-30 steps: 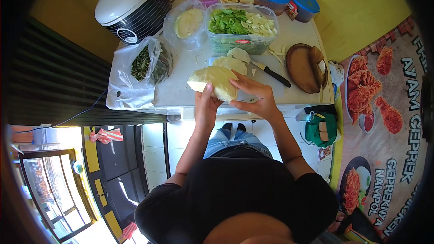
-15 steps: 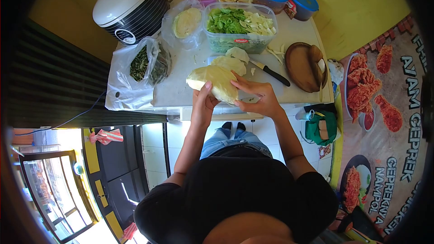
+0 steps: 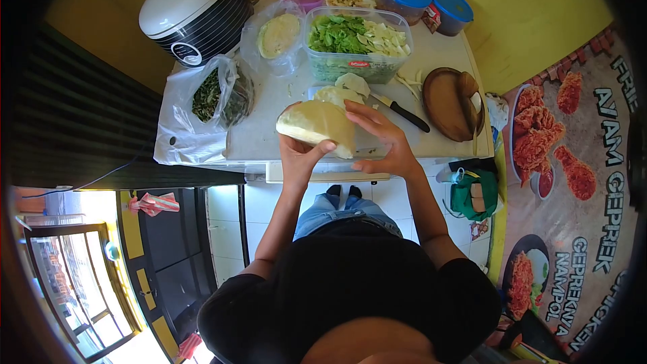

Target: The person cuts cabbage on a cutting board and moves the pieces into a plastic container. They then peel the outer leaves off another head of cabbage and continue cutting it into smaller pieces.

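**Inspector:** Report from the near edge of the counter (image 3: 445,54) outward.

**Operator:** I see the left hand (image 3: 300,155) under the cabbage (image 3: 317,125), fingers (image 3: 322,148) clamped on its lower side, holding it lifted above the counter's near edge. The right hand (image 3: 384,141) lies against the cabbage's right flank, fingers spread apart and flat on the outer leaf, not gripping. I judge the step in hand to be peeling a leaf.

**Inspector:** How should it be done well?

**Operator:** In my judgement, keep the left hand firm underneath and work the right fingertips under the leaf at its base, so it comes off whole and does not tear.

**Inspector:** Beyond the hands?

**Operator:** Loose leaves (image 3: 344,87) lie just behind the cabbage, mid-counter. A black-handled knife (image 3: 403,112) rests to the right of them, near the right hand; I would keep the wrist clear of it. A wooden dish (image 3: 453,102) sits at the right edge. A plastic bag of greens (image 3: 216,98) sits at the left edge.

**Inspector:** Far side?

**Operator:** A clear tub of cut greens (image 3: 356,42), a bagged half cabbage (image 3: 280,35), and a rice cooker (image 3: 192,3) at the far left corner.
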`<state>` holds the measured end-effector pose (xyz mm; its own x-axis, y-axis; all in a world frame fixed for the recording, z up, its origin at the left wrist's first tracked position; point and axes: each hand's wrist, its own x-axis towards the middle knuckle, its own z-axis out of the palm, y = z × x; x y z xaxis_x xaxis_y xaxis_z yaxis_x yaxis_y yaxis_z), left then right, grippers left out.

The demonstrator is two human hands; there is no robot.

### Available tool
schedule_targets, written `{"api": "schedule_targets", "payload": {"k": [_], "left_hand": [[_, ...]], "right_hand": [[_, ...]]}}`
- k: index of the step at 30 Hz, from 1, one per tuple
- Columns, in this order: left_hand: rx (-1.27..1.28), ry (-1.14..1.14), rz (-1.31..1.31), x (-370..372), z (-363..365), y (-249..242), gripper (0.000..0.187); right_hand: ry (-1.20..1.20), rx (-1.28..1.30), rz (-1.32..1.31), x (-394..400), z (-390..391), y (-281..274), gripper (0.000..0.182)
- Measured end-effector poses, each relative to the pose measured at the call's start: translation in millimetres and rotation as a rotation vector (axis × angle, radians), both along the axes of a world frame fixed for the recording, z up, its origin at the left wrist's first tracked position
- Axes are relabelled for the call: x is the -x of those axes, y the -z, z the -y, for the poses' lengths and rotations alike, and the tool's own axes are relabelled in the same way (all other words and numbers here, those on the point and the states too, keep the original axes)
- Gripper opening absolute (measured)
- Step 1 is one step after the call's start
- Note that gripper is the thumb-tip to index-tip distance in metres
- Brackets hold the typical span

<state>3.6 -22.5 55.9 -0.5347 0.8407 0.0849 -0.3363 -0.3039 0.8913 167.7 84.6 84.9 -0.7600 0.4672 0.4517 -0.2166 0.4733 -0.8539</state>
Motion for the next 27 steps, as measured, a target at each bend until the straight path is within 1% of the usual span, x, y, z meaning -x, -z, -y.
{"api": "schedule_targets", "payload": {"k": [2,3,5,6,8,9,11,14,21,23,27], "left_hand": [[-0.093,0.044,-0.159,-2,0,-10,0.084],[-0.091,0.043,-0.157,-2,3,-13,0.084],[0.081,0.051,-0.384,-3,7,-17,0.084],[0.083,0.052,-0.383,-4,8,-17,0.084],[0.125,0.047,-0.505,-5,9,-18,0.08],[0.126,0.045,-0.505,-4,10,-20,0.08],[0.138,0.072,-0.498,-3,11,-23,0.078],[0.147,0.103,-0.495,0,12,-19,0.078],[0.15,0.128,-0.448,2,10,-16,0.079],[0.152,0.132,-0.49,4,10,-17,0.082],[0.164,0.125,-0.504,8,5,-13,0.081]], "right_hand": [[-0.016,0.015,-0.012,0,1,-5,0.072],[-0.017,0.017,-0.011,2,3,-9,0.072],[0.034,-0.048,0.034,6,6,-14,0.071],[0.034,-0.046,0.034,6,5,-13,0.071],[0.012,0.024,0.073,6,3,-8,0.061],[0.01,0.024,0.072,6,2,-8,0.061],[-0.011,0.05,0.067,5,0,-7,0.054],[-0.055,0.102,0.107,2,-3,-8,0.052],[-0.12,0.118,0.118,2,-9,-9,0.05],[-0.139,0.153,0.14,3,-10,-9,0.048],[-0.155,0.194,0.12,5,-16,-2,0.044]]}}
